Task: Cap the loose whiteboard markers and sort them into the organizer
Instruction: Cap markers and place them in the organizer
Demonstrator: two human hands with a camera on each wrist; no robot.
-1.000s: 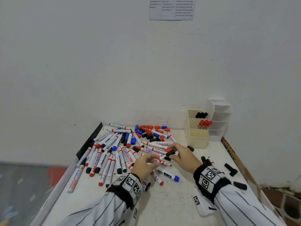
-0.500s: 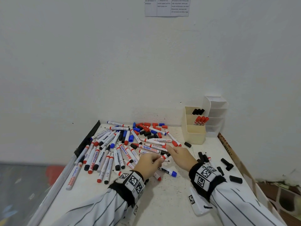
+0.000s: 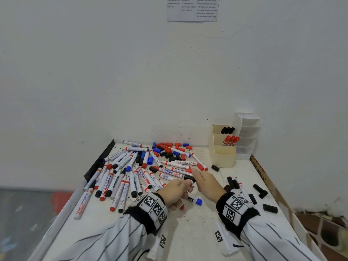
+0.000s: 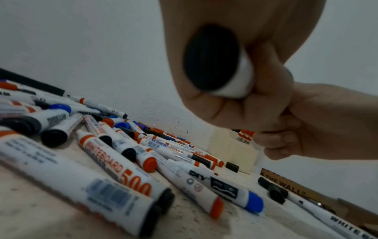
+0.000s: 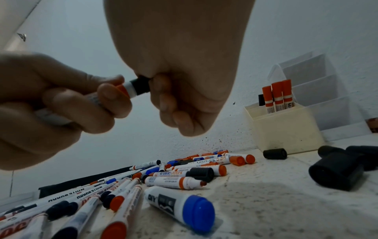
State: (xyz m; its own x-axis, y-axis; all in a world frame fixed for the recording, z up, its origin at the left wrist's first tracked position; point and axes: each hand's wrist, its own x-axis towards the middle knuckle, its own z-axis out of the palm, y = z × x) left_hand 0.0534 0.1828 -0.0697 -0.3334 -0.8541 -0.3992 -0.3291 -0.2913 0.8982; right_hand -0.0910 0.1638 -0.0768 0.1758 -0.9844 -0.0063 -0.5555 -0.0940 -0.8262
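Table: white, speckled with ink; it carries everything noted below.

Organizer: cream, stepped compartments, standing beyond the right hand near the wall. It holds three red-capped markers in the middle tier and three black-capped ones behind; the front tier appears empty.

Marker pile: spread ahead and to the left of the left hand, several dozen pieces overlapping; an exact count cannot be made. Loose red, blue and black caps lie heaped past the hands by the wall.

Loose black caps: roughly seven lie scattered to the outside of the right hand.

Left hand: closed round the barrel of the marker in work, which is held just above the table between the two hands.

Right hand: fingers pinched on a black cap, which sits over the marker's tip; whether it is fully seated cannot be told.

Handling, as judged: markers are light, rigid plastic with smooth, somewhat slippery barrels, not fragile. Best held mid-barrel, cap pinched at its sides and pushed straight along the axis until it clicks.
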